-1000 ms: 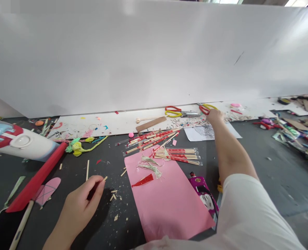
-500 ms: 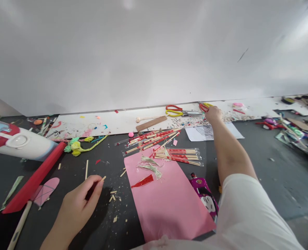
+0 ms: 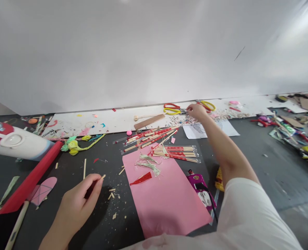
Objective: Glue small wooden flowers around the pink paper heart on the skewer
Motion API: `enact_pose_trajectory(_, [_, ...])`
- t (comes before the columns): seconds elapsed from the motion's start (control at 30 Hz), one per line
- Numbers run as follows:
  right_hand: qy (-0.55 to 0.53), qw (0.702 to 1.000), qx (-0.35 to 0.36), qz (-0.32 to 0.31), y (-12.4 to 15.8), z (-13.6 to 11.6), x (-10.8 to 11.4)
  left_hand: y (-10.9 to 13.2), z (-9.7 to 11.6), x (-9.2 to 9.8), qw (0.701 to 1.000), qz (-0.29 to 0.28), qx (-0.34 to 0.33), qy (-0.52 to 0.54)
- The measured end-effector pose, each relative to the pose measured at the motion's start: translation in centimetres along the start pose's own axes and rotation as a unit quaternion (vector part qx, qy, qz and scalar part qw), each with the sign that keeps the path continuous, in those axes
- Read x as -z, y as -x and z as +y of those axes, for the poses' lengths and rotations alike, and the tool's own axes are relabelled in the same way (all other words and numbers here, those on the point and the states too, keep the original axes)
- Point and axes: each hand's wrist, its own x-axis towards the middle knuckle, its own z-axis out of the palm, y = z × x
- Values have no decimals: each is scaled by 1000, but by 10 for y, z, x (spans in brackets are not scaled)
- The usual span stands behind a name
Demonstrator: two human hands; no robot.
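My left hand (image 3: pixel 77 205) is closed in a pinch on a short piece of wooden stick (image 3: pixel 103 176), whose tip shows past thumb and finger. Across the table, my right hand (image 3: pixel 197 111) has its fingers closed over the blades of scissors (image 3: pixel 172 109) with one red and one yellow handle; the fingertips are partly hidden. Right beside that hand lies a second red-and-yellow pair of scissors (image 3: pixel 208 105). Below my left hand, cut stick bits (image 3: pixel 112 195) are scattered on the dark table. A longer stick (image 3: pixel 84 168) lies just beyond it.
Pink paper (image 3: pixel 169 201) carries pale tassels (image 3: pixel 149 165) and a red tassel (image 3: pixel 143 178). Wrapped chopsticks (image 3: pixel 176 152) lie at its top. A purple pouch (image 3: pixel 202 192) is at right, a white bottle (image 3: pixel 18 140) at left. A white partition (image 3: pixel 154 55) rises behind.
My right hand has moved left from the second scissors to the blades of the first pair. My left hand still pinches the stick piece. The view has shifted slightly.
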Motion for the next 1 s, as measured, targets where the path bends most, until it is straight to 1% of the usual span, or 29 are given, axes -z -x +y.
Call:
enact_pose_trajectory(0.1, [5,998,66,-19,5,-34,-8,1,3,0,1000,-2,8,3])
enact_pose_trajectory(0.17, [16,996,88,-26,6,-52,-12,2,4,1,1000,-3,11,7])
enact_pose_trajectory(0.23, [33,994,102,-36,5,-65,-13,2,4,3,1000,-4,13,10])
enact_pose_trajectory(0.37, [72,989,121,-46,3,-78,-12,3,2,5,1000,-7,7,13])
enact_pose_trajectory(0.5, [103,983,145,-47,6,-83,-9,5,2,7,999,-17,29,21])
enact_pose_trajectory(0.67, [115,978,166,-61,22,-81,-10,8,3,8,999,-18,29,38])
enact_pose_trajectory(0.8, [86,978,158,-105,32,-69,-5,7,0,11,999,-13,20,37])
enact_pose_trajectory(0.9, [49,986,110,-119,31,-48,3,7,-1,13,1000,0,-1,28])
enact_pose_trajectory(1.0, [32,995,13,-92,23,-15,11,7,-2,15,1000,8,-7,19])
